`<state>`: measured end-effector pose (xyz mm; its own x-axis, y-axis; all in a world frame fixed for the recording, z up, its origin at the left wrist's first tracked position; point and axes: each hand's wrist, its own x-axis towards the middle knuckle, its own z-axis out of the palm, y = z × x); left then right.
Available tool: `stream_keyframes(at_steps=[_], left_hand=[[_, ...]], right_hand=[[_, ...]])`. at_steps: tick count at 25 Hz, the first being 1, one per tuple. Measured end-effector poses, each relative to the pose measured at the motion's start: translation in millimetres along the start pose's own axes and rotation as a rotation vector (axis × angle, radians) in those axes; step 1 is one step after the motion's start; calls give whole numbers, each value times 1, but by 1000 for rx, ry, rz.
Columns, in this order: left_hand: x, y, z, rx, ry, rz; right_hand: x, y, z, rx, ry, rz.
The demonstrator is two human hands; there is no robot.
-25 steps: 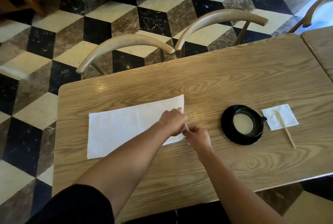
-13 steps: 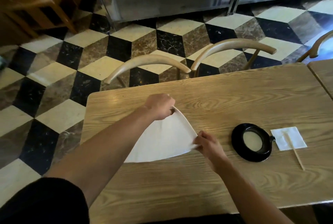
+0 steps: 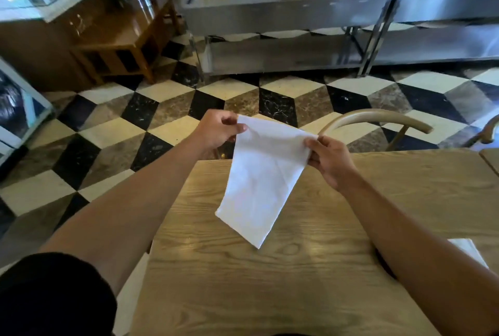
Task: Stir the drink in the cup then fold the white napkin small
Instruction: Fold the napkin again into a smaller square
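The white napkin (image 3: 259, 181) hangs in the air above the wooden table (image 3: 270, 281), folded lengthwise into a long strip, its lower corner close over the tabletop. My left hand (image 3: 217, 129) pinches its upper left corner. My right hand (image 3: 328, 158) pinches its upper right corner. The black cup is almost wholly hidden behind my right forearm; only a dark sliver (image 3: 384, 264) shows. A corner of the small white paper napkin (image 3: 468, 250) peeks out to the right of that arm. The stir stick is out of sight.
A curved wooden chair back (image 3: 378, 118) stands behind the table's far edge, another chair (image 3: 486, 133) at the far right. A second table's corner (image 3: 490, 156) adjoins on the right. Steel counters (image 3: 283, 11) and a wooden cabinet (image 3: 118, 46) line the checkered floor beyond.
Both hands have lifted the napkin off the table by its right-hand corners; it now hangs as a doubled strip. The view has tilted up, so cup and small napkin slid down-right.
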<state>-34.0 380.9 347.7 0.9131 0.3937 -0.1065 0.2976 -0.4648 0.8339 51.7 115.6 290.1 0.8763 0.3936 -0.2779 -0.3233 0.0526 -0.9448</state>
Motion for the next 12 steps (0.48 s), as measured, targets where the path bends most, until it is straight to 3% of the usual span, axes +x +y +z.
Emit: stream_keyframes(at_steps=[4, 9, 12], left_hand=[[11, 25, -36, -188, 129, 45], [-7, 49, -60, -198, 167, 156], [-36, 41, -61, -78, 117, 214]], right_hand=[[30, -63, 28, -95, -9, -179], [28, -112, 32, -197, -44, -371], [1, -106, 20, -256, -102, -395]])
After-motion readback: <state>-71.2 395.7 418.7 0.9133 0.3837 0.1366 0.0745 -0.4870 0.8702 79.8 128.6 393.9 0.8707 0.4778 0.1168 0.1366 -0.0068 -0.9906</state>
